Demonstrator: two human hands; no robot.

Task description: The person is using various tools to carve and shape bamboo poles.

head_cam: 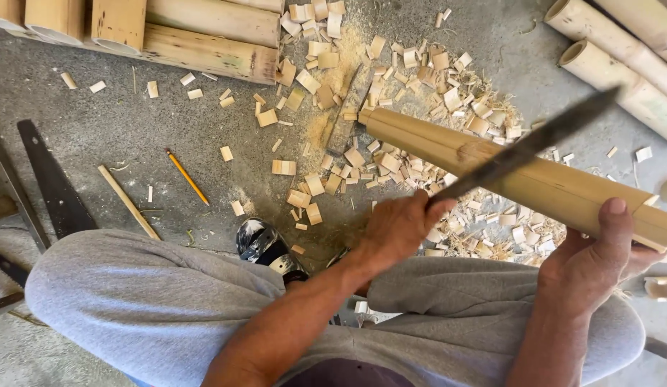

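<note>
Bamboo fills both hands' work: the right hand (588, 261) clamps around the near end of a split bamboo piece (491, 161), thumb pressed up along its side, holding it slanted so the far tip (366, 118) points down toward the chip pile. Left hand (398, 226) is closed around the handle of a long dark blade (531, 143), which lies across the bamboo piece at a shallow angle, its edge touching the upper face about midway along. The blade's tip reaches past the bamboo toward the upper right.

Both forearms rest over grey trousers (147, 301), knees spread wide, and a black and white shoe (265, 247) shows between them on the concrete floor (118, 129).

Under and around the bamboo piece lies a thick scatter of pale wood chips and shavings (391, 86), densest in the middle of the view, with sawdust beside a flat grey strip (348, 107).

Farther left on the floor sit a yellow pencil (188, 177), a thin wooden stick (129, 203) and a dark handsaw blade (54, 186). Whole bamboo poles (204, 54) lie along the top left, and 2 more hollow poles (620, 72) lie at the top right. A short cut bamboo ring (661, 288) sits by the right knee
</note>
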